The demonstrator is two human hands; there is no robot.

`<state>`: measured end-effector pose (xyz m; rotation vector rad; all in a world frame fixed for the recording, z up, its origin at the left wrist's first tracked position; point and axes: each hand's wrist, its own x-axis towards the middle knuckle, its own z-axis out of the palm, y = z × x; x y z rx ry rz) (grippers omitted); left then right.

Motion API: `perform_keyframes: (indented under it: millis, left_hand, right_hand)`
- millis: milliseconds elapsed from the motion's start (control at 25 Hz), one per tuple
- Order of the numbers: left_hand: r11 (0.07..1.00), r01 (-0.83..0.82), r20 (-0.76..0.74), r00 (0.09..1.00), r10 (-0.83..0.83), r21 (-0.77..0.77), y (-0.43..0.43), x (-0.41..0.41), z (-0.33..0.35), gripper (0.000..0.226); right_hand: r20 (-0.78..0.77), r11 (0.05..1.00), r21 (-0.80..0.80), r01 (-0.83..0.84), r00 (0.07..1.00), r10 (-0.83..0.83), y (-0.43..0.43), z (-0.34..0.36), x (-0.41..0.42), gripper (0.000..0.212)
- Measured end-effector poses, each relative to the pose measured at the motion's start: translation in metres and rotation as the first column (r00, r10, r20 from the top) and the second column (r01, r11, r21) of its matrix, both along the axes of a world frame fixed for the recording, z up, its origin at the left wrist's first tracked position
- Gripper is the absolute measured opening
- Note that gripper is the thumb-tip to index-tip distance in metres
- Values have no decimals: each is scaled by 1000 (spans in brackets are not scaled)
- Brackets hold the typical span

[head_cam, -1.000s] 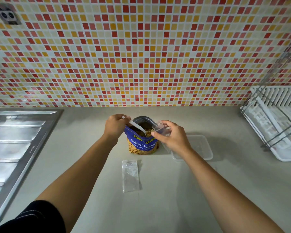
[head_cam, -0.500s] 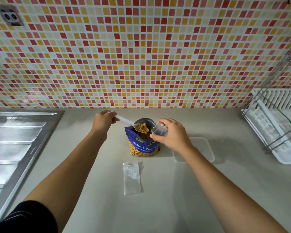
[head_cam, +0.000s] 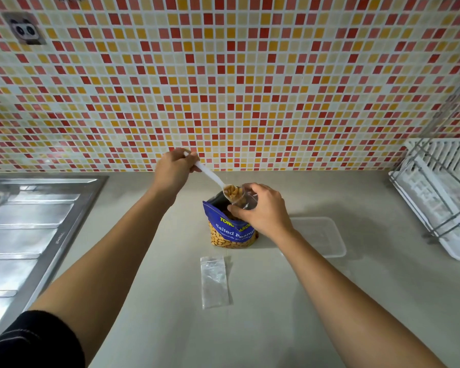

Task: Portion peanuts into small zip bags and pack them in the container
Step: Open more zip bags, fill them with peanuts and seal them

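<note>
left hand grips spoon, right hand pinches bag

The wall was a mosaic of red, orange, yellow and cream squares. The peanut bag was blue with white and yellow lettering over a peanut print. The spoon and rack were white, the desk beige-grey, the sink silver, the sleeve black.

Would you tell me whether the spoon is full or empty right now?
Full: peanuts heap in the bowl of the spoon, which the left hand holds above the open pouch.
</note>
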<state>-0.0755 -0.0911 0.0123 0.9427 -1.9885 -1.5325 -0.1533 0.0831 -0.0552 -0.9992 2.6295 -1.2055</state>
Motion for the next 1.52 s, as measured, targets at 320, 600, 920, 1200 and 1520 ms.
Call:
perform_keyframes:
  millis: [320, 600, 920, 1200, 1520]
  left_hand:
    - [963, 11, -144, 988, -52, -268, 3, 13, 28, 21]
    - [992, -118, -124, 986, 110, -53, -6, 3, -14, 18]
    - [708, 373, 491, 870, -43, -599, 30, -20, -73, 29]
    - [998, 66, 283, 957, -70, 23, 27, -25, -63, 21]
    - [981, 3, 152, 988, -33, 196, 31, -17, -55, 24]
  right_hand:
    - [140, 970, -200, 135, 984, -108, -10, -2, 4, 50]
    - [272, 926, -337, 168, 959, -75, 4, -10, 2, 54]
    - [429, 913, -356, 200, 903, -30, 18, -24, -2, 52]
    - [466, 919, -351, 181, 885, 3, 20, -29, -6, 60]
    - [484, 886, -412, 213, 875, 15, 24, -22, -6, 48]
